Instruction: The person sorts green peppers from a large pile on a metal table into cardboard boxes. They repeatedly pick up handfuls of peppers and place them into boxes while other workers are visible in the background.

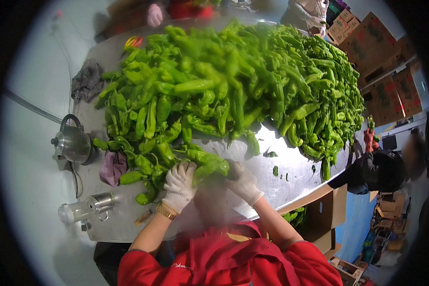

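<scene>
A large heap of long green peppers point(200, 85) covers much of a metal table point(214, 146). Both of my hands wear whitish knit gloves. At the near edge of the heap, my left hand point(180, 186) rests with bent fingers against some peppers; whether it grips one is unclear. To its right, my right hand point(243, 182) is at the end of a bunch of green peppers point(209, 164) lying between the hands. Its fingertips are blurred and partly hidden. Small leaf scraps point(275, 171) lie on the metal to the right.
A kettle point(73, 143), a metal mug point(102, 203), a purple cloth point(113, 167) and a dark grey cloth point(87, 80) lie left. A cardboard box point(321, 211) with peppers stands below the right edge. Co-workers point(379, 171) are at the right and far side.
</scene>
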Action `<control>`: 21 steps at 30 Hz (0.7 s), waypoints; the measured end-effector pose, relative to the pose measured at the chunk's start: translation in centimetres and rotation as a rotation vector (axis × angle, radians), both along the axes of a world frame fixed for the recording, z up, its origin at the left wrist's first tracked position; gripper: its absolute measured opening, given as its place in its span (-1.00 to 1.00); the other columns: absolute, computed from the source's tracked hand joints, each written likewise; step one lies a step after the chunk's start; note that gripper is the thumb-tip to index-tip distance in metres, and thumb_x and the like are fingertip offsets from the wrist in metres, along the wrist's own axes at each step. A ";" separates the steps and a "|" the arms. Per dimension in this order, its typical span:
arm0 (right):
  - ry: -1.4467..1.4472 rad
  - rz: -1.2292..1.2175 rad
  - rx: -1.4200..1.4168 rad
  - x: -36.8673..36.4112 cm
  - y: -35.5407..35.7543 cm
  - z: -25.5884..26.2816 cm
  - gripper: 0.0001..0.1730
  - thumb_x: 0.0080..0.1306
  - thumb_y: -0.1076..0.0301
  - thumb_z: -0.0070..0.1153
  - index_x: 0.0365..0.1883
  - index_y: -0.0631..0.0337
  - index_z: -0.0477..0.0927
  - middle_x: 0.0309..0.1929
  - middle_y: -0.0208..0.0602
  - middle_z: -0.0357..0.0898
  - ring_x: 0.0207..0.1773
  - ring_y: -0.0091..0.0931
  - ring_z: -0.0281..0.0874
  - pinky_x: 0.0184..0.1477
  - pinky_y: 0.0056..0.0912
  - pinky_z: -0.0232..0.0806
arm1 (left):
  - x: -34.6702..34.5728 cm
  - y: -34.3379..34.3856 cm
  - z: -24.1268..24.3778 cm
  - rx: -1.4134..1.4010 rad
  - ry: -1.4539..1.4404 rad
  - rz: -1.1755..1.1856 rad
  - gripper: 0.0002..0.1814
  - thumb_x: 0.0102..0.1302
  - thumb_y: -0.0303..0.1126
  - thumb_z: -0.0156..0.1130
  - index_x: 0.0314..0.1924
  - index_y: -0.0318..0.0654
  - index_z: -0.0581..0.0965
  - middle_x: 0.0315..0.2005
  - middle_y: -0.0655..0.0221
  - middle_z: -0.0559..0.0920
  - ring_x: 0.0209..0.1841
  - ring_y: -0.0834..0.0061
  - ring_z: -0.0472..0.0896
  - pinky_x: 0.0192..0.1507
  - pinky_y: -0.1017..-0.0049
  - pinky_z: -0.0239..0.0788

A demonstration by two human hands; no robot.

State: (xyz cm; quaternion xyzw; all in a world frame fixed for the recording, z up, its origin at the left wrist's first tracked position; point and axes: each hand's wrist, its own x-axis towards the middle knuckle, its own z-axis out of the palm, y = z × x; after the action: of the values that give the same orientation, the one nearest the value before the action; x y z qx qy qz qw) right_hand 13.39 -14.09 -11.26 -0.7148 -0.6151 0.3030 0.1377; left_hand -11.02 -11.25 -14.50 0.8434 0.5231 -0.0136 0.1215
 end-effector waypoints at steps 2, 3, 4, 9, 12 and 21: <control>-0.008 -0.050 -0.138 0.1 -1.8 0.4 -0.24 0.22 0.09 0.29 0.42 -0.07 0.42 0.18 -0.14 0.60 0.15 -0.19 0.63 0.18 -0.15 0.49 | -0.2 -1.8 -0.3 -0.017 0.003 -0.024 -0.16 0.20 0.13 0.37 0.37 -0.19 0.41 0.37 0.06 0.30 0.37 -0.07 0.24 0.42 -0.06 0.08; -0.012 -0.075 -0.200 0.2 -2.6 0.9 -0.24 0.22 0.11 0.28 0.42 -0.06 0.42 0.16 -0.13 0.60 0.15 -0.19 0.63 0.19 -0.16 0.48 | -0.2 -2.4 -0.2 0.011 0.034 -0.058 -0.16 0.20 0.13 0.37 0.37 -0.19 0.41 0.36 0.05 0.30 0.36 -0.07 0.25 0.42 -0.05 0.09; 0.078 -0.103 -0.177 0.5 -3.6 1.2 -0.25 0.25 0.07 0.27 0.41 -0.02 0.43 0.14 -0.11 0.64 0.15 -0.18 0.64 0.19 -0.18 0.47 | -0.1 -2.9 0.0 0.039 0.066 -0.091 -0.16 0.20 0.14 0.36 0.36 -0.18 0.42 0.35 0.04 0.30 0.36 -0.08 0.26 0.42 -0.05 0.09; 0.386 -0.396 -0.244 3.3 -7.9 -2.6 -0.28 0.33 -0.09 0.26 0.39 0.01 0.48 0.04 -0.23 0.73 0.04 -0.36 0.69 0.09 -0.28 0.48 | 0.3 -0.8 1.3 -0.035 -0.133 0.058 -0.24 0.20 0.00 0.42 0.33 -0.20 0.45 0.25 -0.03 0.47 0.25 -0.05 0.47 0.33 0.05 0.30; 0.856 -0.502 -0.306 5.1 -9.9 -1.0 -0.44 0.46 0.10 0.17 0.34 0.16 0.50 -0.05 -0.45 0.69 -0.19 -0.67 0.57 -0.13 -0.52 0.44 | -0.6 0.1 2.2 0.014 -0.578 0.189 -0.25 0.12 -0.32 0.55 0.30 -0.32 0.45 0.09 0.00 0.64 0.07 0.02 0.66 0.12 0.17 0.54; 2.049 -0.697 0.077 6.8 -19.5 -2.0 -0.47 0.59 0.23 -0.08 0.47 0.17 0.29 0.03 0.13 0.66 -0.30 -0.31 0.65 -0.18 -0.42 0.61 | 6.6 -3.0 7.5 -1.401 -1.883 0.302 -0.20 0.23 -0.25 0.51 0.40 -0.33 0.37 0.21 0.03 0.60 0.18 0.07 0.65 0.20 0.06 0.57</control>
State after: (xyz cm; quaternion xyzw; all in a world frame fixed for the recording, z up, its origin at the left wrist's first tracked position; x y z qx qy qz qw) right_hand 20.22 -33.54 -13.31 -0.2525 0.0205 0.6809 0.6872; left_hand -4.46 -14.23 -7.04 0.2002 0.2002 0.3439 0.8953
